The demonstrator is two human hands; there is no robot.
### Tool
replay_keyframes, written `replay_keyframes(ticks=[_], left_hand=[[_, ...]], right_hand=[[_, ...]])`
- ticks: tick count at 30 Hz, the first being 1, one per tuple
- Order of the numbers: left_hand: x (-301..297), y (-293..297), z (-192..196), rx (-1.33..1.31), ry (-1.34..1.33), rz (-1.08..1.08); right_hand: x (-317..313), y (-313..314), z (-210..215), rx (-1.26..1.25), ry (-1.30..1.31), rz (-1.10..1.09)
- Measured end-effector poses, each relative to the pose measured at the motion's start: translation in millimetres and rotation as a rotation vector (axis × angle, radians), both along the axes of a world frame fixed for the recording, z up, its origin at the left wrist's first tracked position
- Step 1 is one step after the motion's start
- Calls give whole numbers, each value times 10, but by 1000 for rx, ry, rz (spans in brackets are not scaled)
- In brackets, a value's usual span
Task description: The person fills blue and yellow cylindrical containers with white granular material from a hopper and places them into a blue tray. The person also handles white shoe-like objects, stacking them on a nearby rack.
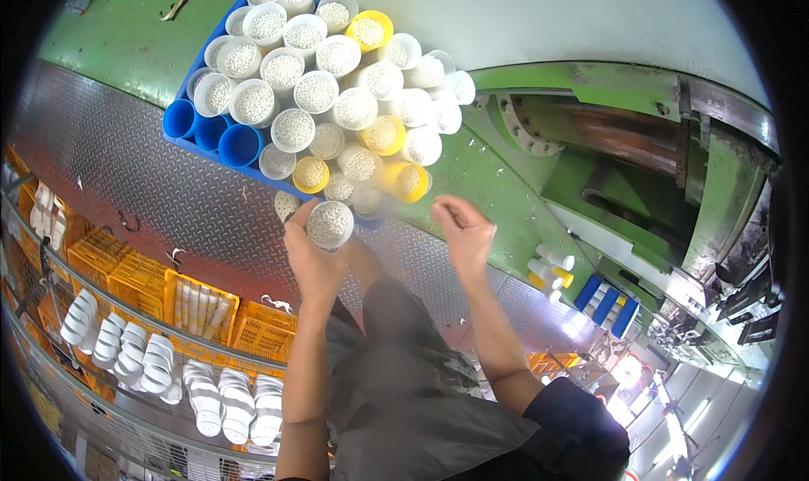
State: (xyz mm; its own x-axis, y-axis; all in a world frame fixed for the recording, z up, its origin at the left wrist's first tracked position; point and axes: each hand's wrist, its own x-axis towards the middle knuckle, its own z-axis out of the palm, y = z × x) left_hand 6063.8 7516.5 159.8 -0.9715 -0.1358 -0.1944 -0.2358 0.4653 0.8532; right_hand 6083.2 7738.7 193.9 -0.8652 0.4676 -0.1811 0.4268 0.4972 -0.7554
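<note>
My left hand (316,266) grips a whitish cup (329,226) full of small white pellets, just off the near edge of a blue tray (199,63). Many more pellet-filled cups (294,130) stand packed in that tray, mostly white or clear, a few of them yellow (411,182). Several blue cups (241,145) at its left corner look empty inside. Right of the tray, my right hand (468,232) hangs raised with its fingers curled together; whether anything small is between them is hidden.
Beneath the tray runs a green machine bed (109,47) beside a patterned metal walkway (152,135). Orange crates (139,277) and a rack of white sandals (237,405) stand at lower left. Machine parts (556,123) fill the right; loose cups (552,262) and another blue tray (625,319) lie beyond.
</note>
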Motion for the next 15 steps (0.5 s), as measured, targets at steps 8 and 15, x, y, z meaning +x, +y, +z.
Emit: replay_keyframes(ticks=[8,15], left_hand=[[-25,-51,-59,105,-17,105],[-27,-136,-57,160,0,138]], right_hand=[[189,748,-1071,167,-260,16],[-272,148,-158,432,61,195]])
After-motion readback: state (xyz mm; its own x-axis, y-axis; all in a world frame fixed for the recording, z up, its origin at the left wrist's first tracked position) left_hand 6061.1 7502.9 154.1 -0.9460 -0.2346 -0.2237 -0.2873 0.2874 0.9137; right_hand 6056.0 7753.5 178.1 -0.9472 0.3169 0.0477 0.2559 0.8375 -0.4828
